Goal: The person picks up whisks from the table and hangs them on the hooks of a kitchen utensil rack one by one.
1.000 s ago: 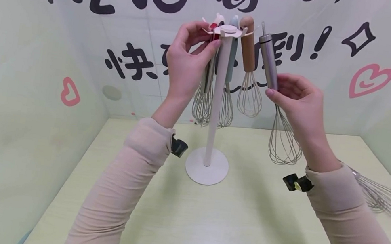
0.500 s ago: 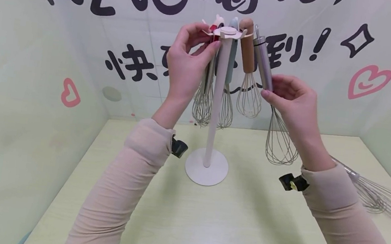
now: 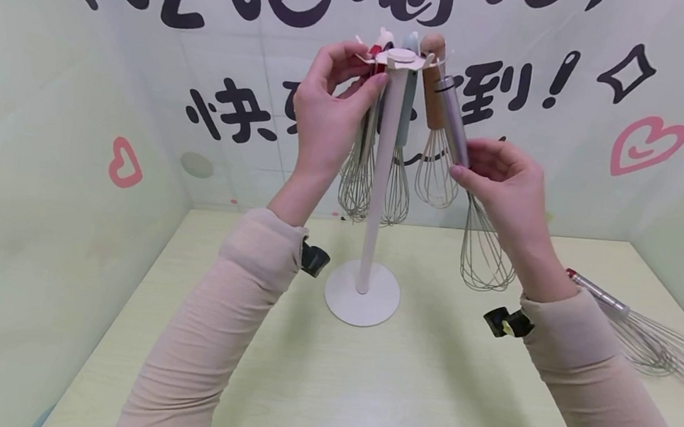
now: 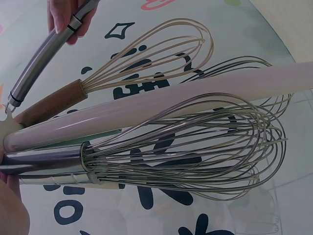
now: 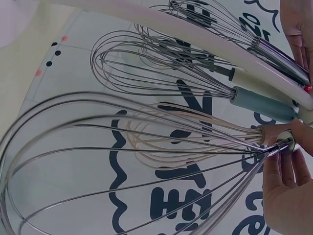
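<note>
My right hand (image 3: 511, 195) pinches the lower handle of a silver metal whisk (image 3: 453, 122), its wires hanging down. The whisk's handle top is close to a hook of the white rotating-style rack (image 3: 379, 182); in the left wrist view its hanging loop (image 4: 8, 107) meets the hook's edge. At the rack's left side my left hand (image 3: 332, 109) pinches a whisk with a red handle end (image 3: 380, 68) by the hooks. A wooden-handled whisk (image 3: 431, 96) and a teal-handled whisk (image 5: 264, 104) hang there too. Fingertips of the left hand are partly hidden.
Another metal whisk (image 3: 604, 297) with a red end lies on the table's right side, partly behind the right forearm; more wires overlap it. The rack's round base (image 3: 360, 308) stands on the pale table (image 3: 320, 389). A printed cloth wall (image 3: 243, 180) rises close behind.
My right hand has moved left and slightly down, bringing the silver whisk's top from beside the rack to its right-hand hook. The left hand stays at the rack top.
</note>
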The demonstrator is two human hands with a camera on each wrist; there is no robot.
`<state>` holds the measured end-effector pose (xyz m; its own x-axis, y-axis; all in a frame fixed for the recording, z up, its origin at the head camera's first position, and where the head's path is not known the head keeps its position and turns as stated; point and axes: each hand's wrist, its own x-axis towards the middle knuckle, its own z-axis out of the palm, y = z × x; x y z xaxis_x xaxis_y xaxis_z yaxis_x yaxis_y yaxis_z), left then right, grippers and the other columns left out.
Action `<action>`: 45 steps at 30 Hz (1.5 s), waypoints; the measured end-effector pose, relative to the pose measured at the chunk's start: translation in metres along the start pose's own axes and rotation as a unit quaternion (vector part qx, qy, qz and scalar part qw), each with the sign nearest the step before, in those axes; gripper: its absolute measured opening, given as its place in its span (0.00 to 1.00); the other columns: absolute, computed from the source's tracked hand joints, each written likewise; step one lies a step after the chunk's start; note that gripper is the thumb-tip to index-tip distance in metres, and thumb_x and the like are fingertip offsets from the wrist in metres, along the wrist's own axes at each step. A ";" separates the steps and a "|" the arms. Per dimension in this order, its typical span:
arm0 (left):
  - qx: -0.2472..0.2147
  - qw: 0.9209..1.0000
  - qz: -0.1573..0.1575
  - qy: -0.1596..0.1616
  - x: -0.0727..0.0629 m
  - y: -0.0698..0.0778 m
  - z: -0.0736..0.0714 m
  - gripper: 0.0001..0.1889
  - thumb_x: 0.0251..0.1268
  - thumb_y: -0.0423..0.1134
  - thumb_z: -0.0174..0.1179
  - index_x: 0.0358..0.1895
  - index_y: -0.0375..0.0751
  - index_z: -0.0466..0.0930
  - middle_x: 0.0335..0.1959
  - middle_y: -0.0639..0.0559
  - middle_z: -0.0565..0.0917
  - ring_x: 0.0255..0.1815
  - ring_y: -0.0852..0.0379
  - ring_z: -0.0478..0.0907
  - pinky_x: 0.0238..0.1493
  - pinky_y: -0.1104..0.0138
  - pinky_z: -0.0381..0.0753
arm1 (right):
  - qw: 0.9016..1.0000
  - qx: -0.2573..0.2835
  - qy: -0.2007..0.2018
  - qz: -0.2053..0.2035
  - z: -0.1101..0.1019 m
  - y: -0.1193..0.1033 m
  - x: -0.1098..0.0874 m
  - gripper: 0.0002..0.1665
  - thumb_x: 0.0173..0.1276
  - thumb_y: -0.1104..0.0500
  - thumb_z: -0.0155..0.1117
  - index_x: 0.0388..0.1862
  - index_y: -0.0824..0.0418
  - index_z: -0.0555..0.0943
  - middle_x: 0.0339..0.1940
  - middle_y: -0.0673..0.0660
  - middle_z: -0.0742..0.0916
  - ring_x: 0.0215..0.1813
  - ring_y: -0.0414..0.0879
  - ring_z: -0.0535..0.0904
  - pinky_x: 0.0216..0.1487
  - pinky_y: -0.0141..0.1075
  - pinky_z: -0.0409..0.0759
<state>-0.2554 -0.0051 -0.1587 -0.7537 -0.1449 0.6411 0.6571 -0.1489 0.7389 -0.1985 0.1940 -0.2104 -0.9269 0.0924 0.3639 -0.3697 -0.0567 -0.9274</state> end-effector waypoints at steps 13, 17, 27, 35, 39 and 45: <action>0.002 1.000 -0.002 -0.001 0.000 0.000 0.000 0.19 0.53 0.23 0.66 0.49 0.27 0.75 0.46 0.42 0.80 0.47 0.54 0.81 0.55 0.71 0.83 | 1.000 -0.016 -0.015 -0.006 0.009 0.008 0.001 0.17 0.57 0.72 0.67 0.42 0.55 0.82 0.35 0.43 0.87 0.39 0.36 0.83 0.44 0.20 0.83; 0.005 1.000 -0.002 -0.002 0.000 0.000 0.000 0.19 0.53 0.23 0.66 0.49 0.28 0.74 0.47 0.42 0.80 0.47 0.54 0.81 0.55 0.71 0.83 | 1.000 -0.025 -0.018 -0.003 0.011 0.011 0.002 0.17 0.58 0.72 0.67 0.45 0.58 0.81 0.34 0.42 0.86 0.38 0.35 0.82 0.43 0.20 0.83; -0.001 1.000 -0.004 -0.002 0.000 0.000 0.000 0.19 0.52 0.23 0.66 0.49 0.27 0.74 0.46 0.42 0.80 0.47 0.53 0.81 0.55 0.71 0.83 | 0.997 -0.069 -0.029 0.021 0.020 0.021 0.004 0.22 0.61 0.68 0.65 0.56 0.65 0.76 0.36 0.40 0.85 0.41 0.34 0.82 0.45 0.20 0.82; -0.005 1.000 -0.004 -0.002 0.001 0.000 0.000 0.19 0.53 0.23 0.66 0.49 0.26 0.74 0.46 0.43 0.80 0.47 0.53 0.81 0.55 0.71 0.83 | 0.996 -0.071 -0.051 0.029 0.027 0.032 0.004 0.21 0.63 0.68 0.64 0.56 0.67 0.75 0.36 0.39 0.84 0.40 0.33 0.82 0.47 0.20 0.83; -0.004 1.000 -0.004 -0.002 0.001 0.001 0.000 0.19 0.53 0.23 0.66 0.49 0.26 0.74 0.46 0.43 0.80 0.47 0.53 0.81 0.55 0.71 0.83 | 0.996 -0.071 -0.055 0.022 0.028 0.035 0.005 0.19 0.63 0.69 0.64 0.53 0.67 0.76 0.35 0.38 0.84 0.39 0.32 0.81 0.46 0.20 0.83; -0.014 1.000 -0.006 0.000 0.001 -0.001 0.001 0.19 0.52 0.22 0.66 0.49 0.26 0.74 0.45 0.44 0.80 0.46 0.53 0.81 0.55 0.70 0.84 | 0.996 -0.072 -0.054 0.021 0.024 0.039 0.005 0.19 0.63 0.69 0.64 0.54 0.68 0.76 0.35 0.39 0.84 0.41 0.33 0.80 0.46 0.19 0.82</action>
<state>-0.2562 -0.0043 -0.1585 -0.7621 -0.1423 0.6317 0.6475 -0.1782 0.7410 -0.2195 0.1683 -0.2430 -0.9455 -0.0147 0.3254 -0.3254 0.0862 -0.9416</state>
